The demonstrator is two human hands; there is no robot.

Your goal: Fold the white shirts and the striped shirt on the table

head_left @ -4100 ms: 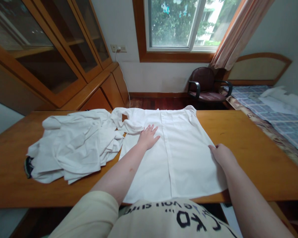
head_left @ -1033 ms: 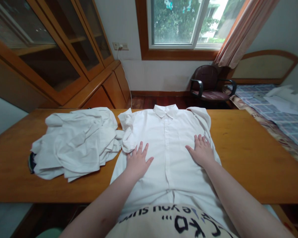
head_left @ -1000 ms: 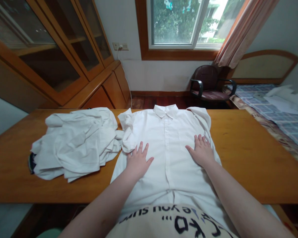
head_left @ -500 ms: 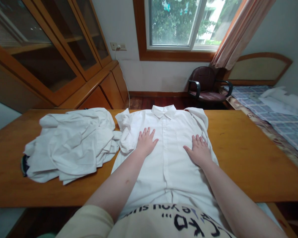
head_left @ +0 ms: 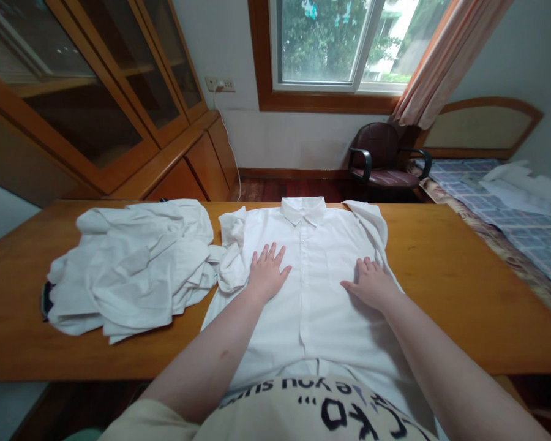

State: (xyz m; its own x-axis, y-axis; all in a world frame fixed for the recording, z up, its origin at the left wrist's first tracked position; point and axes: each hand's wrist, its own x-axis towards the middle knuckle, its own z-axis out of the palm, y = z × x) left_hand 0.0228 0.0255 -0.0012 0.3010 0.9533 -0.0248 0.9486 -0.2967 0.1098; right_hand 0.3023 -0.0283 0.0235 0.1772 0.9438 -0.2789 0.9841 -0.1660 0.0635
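Observation:
A white button-up shirt (head_left: pixel 314 294) lies front side up on the wooden table (head_left: pixel 459 294), its collar toward the far edge. My left hand (head_left: pixel 267 272) rests on the left half of the chest, fingers spread. On the other half lies my right hand (head_left: pixel 371 285), palm down with its thumb pointing inward. Both sleeves are folded or bunched along the shirt's sides. The lower hem is hidden by my own T-shirt (head_left: pixel 321 410). Left of the shirt sits a rumpled heap of white clothes (head_left: pixel 138 269).
A dark item (head_left: pixel 46 301) peeks out at the heap's left edge. Beyond the table are a glass-door cabinet (head_left: pixel 96 92), a brown armchair (head_left: pixel 383 156) and a window (head_left: pixel 330 43). On the right stands a bed (head_left: pixel 500 202) with a checked cover.
Both hands have slid slightly toward me on the shirt. The right hand has also shifted a little to the right. The cloth near my belly lies somewhat differently.

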